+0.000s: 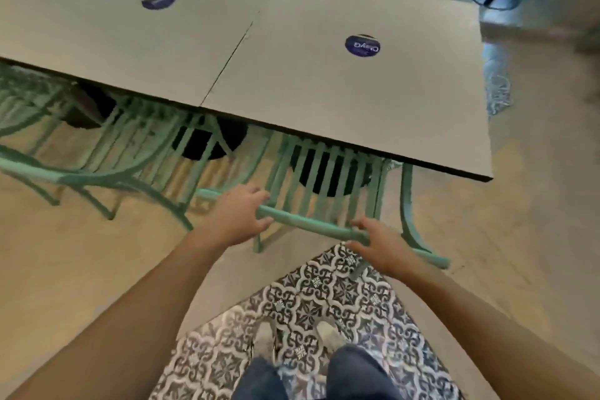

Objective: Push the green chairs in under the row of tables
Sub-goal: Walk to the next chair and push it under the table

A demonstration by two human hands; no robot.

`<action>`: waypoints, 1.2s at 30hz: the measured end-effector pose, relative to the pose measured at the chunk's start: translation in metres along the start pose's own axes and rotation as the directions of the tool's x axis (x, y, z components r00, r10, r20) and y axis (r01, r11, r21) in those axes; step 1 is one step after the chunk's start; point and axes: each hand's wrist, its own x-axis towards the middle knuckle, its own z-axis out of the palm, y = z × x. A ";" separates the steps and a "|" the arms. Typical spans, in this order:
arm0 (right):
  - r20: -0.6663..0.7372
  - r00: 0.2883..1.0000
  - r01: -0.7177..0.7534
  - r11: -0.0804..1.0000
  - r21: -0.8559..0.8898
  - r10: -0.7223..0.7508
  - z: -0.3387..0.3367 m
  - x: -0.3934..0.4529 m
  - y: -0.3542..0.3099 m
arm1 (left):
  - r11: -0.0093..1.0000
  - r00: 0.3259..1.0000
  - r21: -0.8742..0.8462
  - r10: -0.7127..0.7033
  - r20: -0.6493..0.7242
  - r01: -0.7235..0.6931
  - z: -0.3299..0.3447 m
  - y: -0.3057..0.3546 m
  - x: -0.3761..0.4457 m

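- Hands hold the top rail (308, 224) of one green chair (328, 178), which stands directly ahead of the person.
- Left hand (237, 217) wraps the rail's left part, fingers curled over the top and thumb underneath.
- Right hand (373, 240) grips the rail further right, fingers folded round it.
- The chair's slatted seat already lies partly beneath the near edge of the right desk (406, 101); its backrest stays outside, between desk edge and person.
- A second chair (107, 153) sits to the left, partly under the left desk (97, 36), well apart from both hands.
- Each desk carries a round blue sticker (362, 45).
- Shoes (266, 338) stand on patterned floor tiles (328, 289).
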 end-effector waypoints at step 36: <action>-0.157 0.987 -0.096 0.927 -0.364 0.040 0.021 -0.018 0.044 | 0.964 0.965 0.159 0.181 0.188 -0.212 0.020 -0.020 0.010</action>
